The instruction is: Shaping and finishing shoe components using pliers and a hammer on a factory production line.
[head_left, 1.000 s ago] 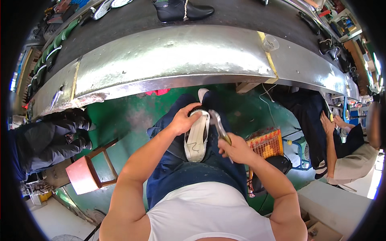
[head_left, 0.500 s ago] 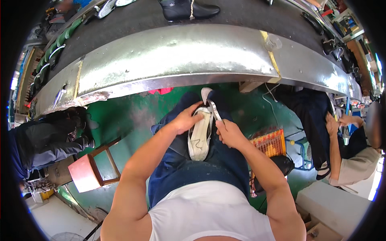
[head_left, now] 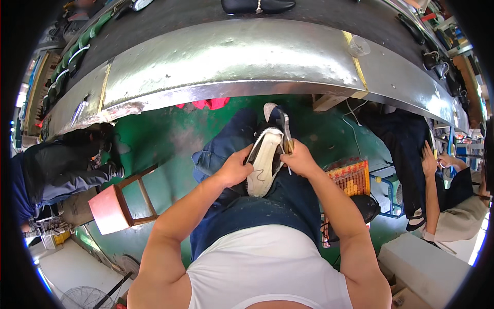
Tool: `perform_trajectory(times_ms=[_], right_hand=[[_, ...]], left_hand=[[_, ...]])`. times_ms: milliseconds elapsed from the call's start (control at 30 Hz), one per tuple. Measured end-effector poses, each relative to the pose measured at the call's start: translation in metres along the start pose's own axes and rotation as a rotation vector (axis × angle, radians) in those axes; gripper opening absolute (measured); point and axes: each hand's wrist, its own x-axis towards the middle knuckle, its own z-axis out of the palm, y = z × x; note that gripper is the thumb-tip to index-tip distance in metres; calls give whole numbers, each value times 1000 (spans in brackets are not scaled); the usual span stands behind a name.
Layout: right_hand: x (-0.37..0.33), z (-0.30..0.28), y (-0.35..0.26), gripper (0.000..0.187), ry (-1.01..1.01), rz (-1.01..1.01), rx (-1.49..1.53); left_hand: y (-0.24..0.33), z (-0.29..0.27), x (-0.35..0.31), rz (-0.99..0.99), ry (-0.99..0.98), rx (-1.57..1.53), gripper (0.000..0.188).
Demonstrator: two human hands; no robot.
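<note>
"Where's the shoe?"

"Over the lap, above the blue trousers [head_left: 242,202]: a shoe [head_left: 264,167], pale side up, a dark squiggle on it. Call it the clock's centre."

"And the left hand [head_left: 236,167]?"

"At 9 o'clock, pinching the shoe's edge, thumb on the near side. The other fingers are mostly hidden."

"The right hand [head_left: 300,158]?"

"At 3 o'clock, closed round the handle of a metal tool [head_left: 286,127]. The tool's head points to 1 o'clock, beside the shoe's toothed end. I can't tell if those fingers also press the shoe."

"Further out?"

"A worktable [head_left: 231,54] at 12, a black boot [head_left: 272,6] on it; a pink stool [head_left: 109,210] between 8 and 9."
</note>
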Motion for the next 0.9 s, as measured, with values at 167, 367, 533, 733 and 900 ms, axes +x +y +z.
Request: perform_trajectory(times_ms=[167, 367, 533, 733, 900], right_hand=[[-15, -16, -1, 22, -52, 105, 280], [-80, -50, -36, 40, -388, 251, -281], [-90, -40, -36, 43, -280, -231, -589], [-66, -41, -91, 36, -408, -157, -970], [-44, -41, -118, 26, -665, -69, -1143]], left_hand=[[-23, 8, -3, -14, -10, -124, 85], [-36, 33, -8, -69, 195, 68, 102], [-20, 40, -6, -113, 129, -7, 105], [-38, 47, 1, -67, 124, 29, 99], [-11, 49, -6, -51, 82, -795, 75]])
